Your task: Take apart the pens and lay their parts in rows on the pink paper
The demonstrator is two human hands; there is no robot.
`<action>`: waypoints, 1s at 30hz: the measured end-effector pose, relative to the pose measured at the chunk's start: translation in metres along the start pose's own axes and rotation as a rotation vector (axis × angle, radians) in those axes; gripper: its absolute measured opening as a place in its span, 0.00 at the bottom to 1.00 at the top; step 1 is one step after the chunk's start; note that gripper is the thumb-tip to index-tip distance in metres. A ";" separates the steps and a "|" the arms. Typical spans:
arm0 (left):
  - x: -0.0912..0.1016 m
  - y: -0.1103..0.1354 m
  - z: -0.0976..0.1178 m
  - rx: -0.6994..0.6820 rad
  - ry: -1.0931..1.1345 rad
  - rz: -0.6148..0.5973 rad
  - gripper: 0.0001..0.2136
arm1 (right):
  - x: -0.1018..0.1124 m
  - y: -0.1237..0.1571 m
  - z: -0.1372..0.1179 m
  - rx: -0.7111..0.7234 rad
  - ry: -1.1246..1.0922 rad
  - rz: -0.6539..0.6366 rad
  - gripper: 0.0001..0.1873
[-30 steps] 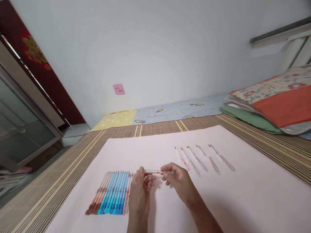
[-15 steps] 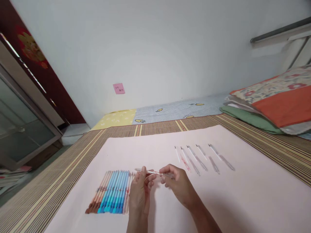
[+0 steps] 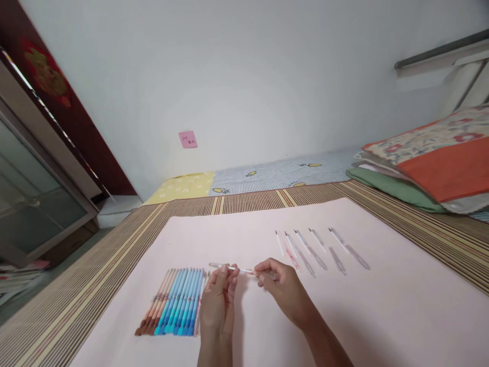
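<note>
Above the pale pink sheet point(image 3: 260, 326), both my hands hold a slim clear pen point(image 3: 214, 265) lying nearly level. My left hand point(image 3: 216, 303) is closed around its left part, whose clear end sticks out past the thumb. My right hand point(image 3: 284, 290) pinches the pen's right part, a clear, pinkish barrel point(image 3: 270, 275). Between the hands a thin white refill point(image 3: 241, 270) shows. Left of my left hand lies a row of several brown and blue pens point(image 3: 179, 300). A few pale pink pens point(image 3: 198, 318) at its right end are partly hidden by that hand.
Several white refills point(image 3: 318, 240) with dark tips lie at the back right of the sheet, beside clear pen barrels point(image 3: 337, 261). A striped mat point(image 3: 153, 224) runs under the sheet. Folded bedding point(image 3: 439, 163) is stacked at right, and a wall point(image 3: 267, 76) stands behind.
My hands have drawn slightly apart, so more white refill shows between them. The left fingers have closed in more around the pen, and its left end has shifted a little left.
</note>
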State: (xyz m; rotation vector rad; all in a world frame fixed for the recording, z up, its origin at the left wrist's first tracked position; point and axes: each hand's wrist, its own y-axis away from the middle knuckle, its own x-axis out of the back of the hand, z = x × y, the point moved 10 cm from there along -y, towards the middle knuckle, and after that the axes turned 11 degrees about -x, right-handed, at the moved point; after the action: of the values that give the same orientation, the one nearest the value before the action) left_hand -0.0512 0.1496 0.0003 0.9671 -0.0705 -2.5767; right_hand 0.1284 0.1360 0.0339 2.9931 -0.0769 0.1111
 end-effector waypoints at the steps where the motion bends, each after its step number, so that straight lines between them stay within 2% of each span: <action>1: 0.002 -0.001 0.001 0.000 0.007 0.016 0.07 | 0.001 -0.001 0.001 -0.003 -0.002 0.001 0.09; 11: 0.014 -0.004 -0.003 0.035 0.169 0.173 0.10 | 0.009 -0.011 0.025 -0.129 -0.179 -0.057 0.15; 15: 0.006 0.001 -0.011 0.088 0.124 0.111 0.08 | 0.005 -0.006 0.012 -0.060 -0.079 -0.005 0.19; 19: -0.001 0.005 -0.018 0.113 0.047 0.033 0.08 | -0.003 0.000 0.005 -0.055 0.037 -0.008 0.18; 26: -0.006 0.007 -0.022 0.122 -0.110 -0.066 0.02 | -0.013 -0.003 0.016 -0.079 0.096 -0.091 0.12; 30: -0.006 0.005 -0.021 0.112 -0.138 -0.112 0.04 | -0.012 -0.007 0.025 -0.104 0.108 -0.082 0.12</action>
State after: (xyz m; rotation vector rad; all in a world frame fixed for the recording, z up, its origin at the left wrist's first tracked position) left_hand -0.0318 0.1487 -0.0113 0.8532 -0.2051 -2.7663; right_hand 0.1184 0.1394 0.0075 2.8751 0.0499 0.2516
